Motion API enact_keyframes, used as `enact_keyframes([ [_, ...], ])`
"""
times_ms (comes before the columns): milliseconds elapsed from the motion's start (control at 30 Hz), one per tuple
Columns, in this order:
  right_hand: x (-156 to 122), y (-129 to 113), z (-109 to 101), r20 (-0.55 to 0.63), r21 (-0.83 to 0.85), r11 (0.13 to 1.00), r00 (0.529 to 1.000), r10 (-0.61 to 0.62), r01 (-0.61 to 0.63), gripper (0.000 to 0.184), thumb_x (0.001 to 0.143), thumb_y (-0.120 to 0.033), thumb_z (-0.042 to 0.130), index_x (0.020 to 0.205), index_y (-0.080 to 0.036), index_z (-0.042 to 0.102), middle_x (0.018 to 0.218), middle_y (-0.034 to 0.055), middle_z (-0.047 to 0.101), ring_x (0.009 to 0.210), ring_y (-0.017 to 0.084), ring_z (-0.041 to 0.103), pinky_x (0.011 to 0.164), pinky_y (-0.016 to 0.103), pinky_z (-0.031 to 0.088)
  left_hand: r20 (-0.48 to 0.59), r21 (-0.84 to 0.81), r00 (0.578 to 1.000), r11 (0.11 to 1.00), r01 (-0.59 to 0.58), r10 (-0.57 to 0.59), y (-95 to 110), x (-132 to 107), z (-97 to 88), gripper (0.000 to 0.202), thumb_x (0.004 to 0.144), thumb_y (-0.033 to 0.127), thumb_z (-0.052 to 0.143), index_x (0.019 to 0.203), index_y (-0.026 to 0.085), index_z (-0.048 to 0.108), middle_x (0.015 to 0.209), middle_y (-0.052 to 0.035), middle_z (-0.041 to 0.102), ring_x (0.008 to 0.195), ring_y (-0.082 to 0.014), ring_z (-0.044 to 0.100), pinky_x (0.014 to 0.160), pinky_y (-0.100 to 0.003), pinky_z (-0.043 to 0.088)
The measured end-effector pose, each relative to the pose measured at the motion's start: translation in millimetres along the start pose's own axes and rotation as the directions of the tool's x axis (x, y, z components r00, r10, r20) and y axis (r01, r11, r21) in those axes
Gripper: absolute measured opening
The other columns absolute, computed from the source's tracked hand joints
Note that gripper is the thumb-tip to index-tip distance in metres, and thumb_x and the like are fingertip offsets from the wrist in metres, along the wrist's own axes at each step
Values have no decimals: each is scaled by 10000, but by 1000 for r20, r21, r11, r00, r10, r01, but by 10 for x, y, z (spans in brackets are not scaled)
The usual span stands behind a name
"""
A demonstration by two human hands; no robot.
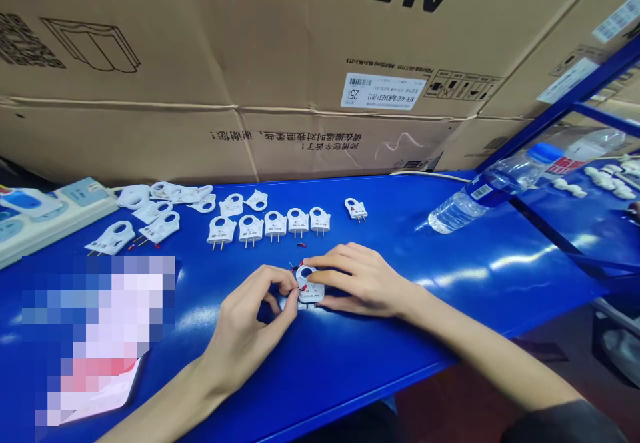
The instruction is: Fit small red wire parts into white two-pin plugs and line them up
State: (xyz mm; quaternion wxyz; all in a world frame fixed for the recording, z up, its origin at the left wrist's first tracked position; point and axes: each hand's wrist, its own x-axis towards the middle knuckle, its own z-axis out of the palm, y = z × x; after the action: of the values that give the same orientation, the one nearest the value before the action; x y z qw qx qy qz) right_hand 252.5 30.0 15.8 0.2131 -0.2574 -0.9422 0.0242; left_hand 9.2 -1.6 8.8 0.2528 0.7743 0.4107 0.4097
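A small white plug housing (pixel 313 291) with a round hole and metal prongs lies flat on the blue table in front of me. My right hand (pixel 363 279) grips it from the right, fingers on its top and thumb along its lower side. At its left edge, my left hand (pixel 260 303) pinches thumb and forefinger together on a small red-and-black wire piece (pixel 303 287). Just beyond the housing lies another red-and-black wire piece (pixel 301 245). Part of the housing is hidden under my fingers.
Several similar plug housings (pixel 275 224) stand in a row behind my hands, one (pixel 356 209) apart. More housings (pixel 160 226) lie loosely near a power strip (pixel 85 196). A water bottle (pixel 460 209) leans right. Cardboard (pixel 280 143) walls the back; a blurred flat object (pixel 110 389) lies left.
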Motion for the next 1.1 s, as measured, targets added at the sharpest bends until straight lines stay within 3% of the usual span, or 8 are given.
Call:
enact_keyframes([
  [833,17,-47,31,-56,-18,997,996,-73,72,283,1067,-411,568,1180,-185,695,1329,92,731,1009,177,702,783,318,539,-18,14,996,997,82,-82,16,-13,23,69,952,246,661,958,233,593,823,50,627,570,-62,574,506,-170,497],
  [967,14,-15,-2,-118,-4,1000,993,-25,24,217,1027,-390,634,1113,-203,702,1334,89,729,945,180,707,785,326,562,-36,62,996,994,88,-86,-6,-4,7,95,962,280,660,996,224,591,835,38,625,614,-79,587,540,-193,508],
  [1100,-21,123,-73,-184,11,996,979,85,-84,140,999,-301,644,1110,-228,687,1399,106,681,1105,226,691,895,389,582,-37,200,999,979,39,-32,-57,-17,15,121,976,301,630,1061,222,595,929,-8,645,761,-135,630,653,-260,551],
])
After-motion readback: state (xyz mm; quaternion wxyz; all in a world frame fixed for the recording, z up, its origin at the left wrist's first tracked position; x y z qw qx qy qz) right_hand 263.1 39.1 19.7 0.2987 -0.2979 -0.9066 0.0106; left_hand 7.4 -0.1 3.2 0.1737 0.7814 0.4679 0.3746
